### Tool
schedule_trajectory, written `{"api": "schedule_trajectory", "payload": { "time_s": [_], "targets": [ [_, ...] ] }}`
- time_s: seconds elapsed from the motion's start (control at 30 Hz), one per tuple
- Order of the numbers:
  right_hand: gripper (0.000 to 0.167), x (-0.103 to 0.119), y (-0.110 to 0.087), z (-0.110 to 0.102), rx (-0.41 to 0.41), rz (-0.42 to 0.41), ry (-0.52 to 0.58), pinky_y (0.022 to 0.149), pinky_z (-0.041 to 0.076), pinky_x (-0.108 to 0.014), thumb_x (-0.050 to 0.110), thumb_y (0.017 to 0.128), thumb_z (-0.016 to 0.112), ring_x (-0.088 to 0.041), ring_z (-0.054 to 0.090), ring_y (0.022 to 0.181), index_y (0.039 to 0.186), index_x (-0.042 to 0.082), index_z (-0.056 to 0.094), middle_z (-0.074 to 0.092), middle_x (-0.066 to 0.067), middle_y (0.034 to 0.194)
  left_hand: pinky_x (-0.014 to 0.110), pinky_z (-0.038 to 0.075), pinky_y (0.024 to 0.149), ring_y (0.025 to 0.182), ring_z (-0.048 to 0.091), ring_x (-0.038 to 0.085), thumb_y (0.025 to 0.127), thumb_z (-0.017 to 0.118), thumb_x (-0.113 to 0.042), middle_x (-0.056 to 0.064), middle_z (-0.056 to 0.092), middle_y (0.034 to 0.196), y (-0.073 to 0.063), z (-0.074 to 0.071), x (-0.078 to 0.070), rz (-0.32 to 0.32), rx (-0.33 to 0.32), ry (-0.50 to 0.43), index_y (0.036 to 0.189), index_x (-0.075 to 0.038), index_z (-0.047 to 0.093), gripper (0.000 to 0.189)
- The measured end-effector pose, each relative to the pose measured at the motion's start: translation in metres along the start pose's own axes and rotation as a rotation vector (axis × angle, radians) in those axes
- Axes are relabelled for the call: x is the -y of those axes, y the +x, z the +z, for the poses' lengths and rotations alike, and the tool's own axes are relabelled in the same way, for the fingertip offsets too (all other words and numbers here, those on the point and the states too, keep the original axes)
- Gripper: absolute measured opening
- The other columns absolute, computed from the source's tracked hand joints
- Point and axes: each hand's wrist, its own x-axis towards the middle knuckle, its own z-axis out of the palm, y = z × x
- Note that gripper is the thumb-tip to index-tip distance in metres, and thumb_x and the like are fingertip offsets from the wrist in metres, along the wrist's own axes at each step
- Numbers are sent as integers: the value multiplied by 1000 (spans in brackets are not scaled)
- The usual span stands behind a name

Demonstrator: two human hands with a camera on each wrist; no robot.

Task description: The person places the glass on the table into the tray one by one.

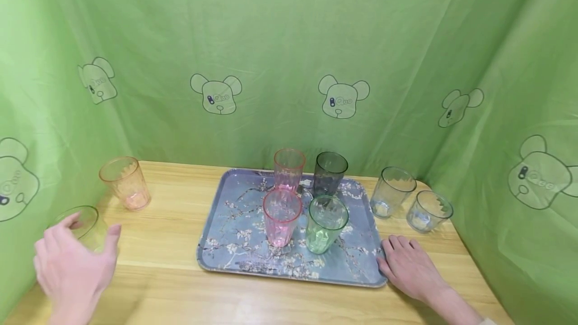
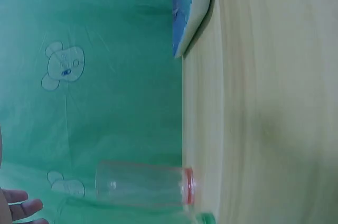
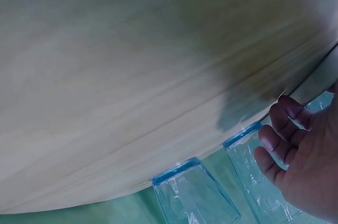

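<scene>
At the far left, my left hand (image 1: pixel 74 265) is spread with the thumb apart, over and in front of a yellow-green cup (image 1: pixel 92 224), overlapping it in the head view. The left wrist view shows its fingers (image 2: pixel 24 211) apart from the orange cup (image 2: pixel 142 184). My right hand (image 1: pixel 411 267) rests on the table by the right edge of a blue flowered tray (image 1: pixel 226 255), its thumb at the rim and fingers loosely bent. On the tray stand a front pink cup (image 1: pixel 281 219), a rear pink cup (image 1: pixel 289 167), a green cup (image 1: pixel 326 227) and a dark grey cup (image 1: pixel 329 174).
Right of the tray are two clear bluish cups, one taller (image 1: pixel 392 192) and one shorter (image 1: pixel 426 212). Behind the yellow-green one, the orange cup stands near the left curtain. Green curtain (image 1: pixel 280 39) with bear prints borders the wooden table (image 1: pixel 171 295) at the back and both sides.
</scene>
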Motion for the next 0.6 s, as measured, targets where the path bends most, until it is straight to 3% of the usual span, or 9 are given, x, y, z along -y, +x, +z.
{"api": "schedule_trajectory", "payload": {
  "time_s": [0.17, 0.3, 0.6],
  "targets": [
    [26, -1, -1, 0, 2, 6, 1, 71, 41, -38, 36, 95, 68, -20, 53, 83, 98, 12, 59, 53, -1, 86, 64, 31, 97, 124, 38, 55, 97, 61, -56, 39, 45, 141, -3, -8, 9, -85, -38, -16, 153, 8, 35, 89],
    [26, -1, -1, 1, 1, 9, 2, 71, 41, -38, 36, 95, 68, -20, 53, 83, 98, 12, 59, 53, -2, 86, 61, 31, 91, 122, 37, 57, 96, 61, -60, 42, 41, 138, -2, -12, 17, -122, -42, 10, 152, 12, 34, 95],
    [27, -1, 0, 2, -4, 1, -4, 71, 41, -38, 37, 95, 68, -20, 52, 83, 100, 11, 60, 53, -2, 87, 64, 36, 94, 119, 36, 59, 96, 47, -76, 48, 36, 138, 3, -14, 31, -232, 120, 124, 153, 21, 23, 115]
  ]
}}
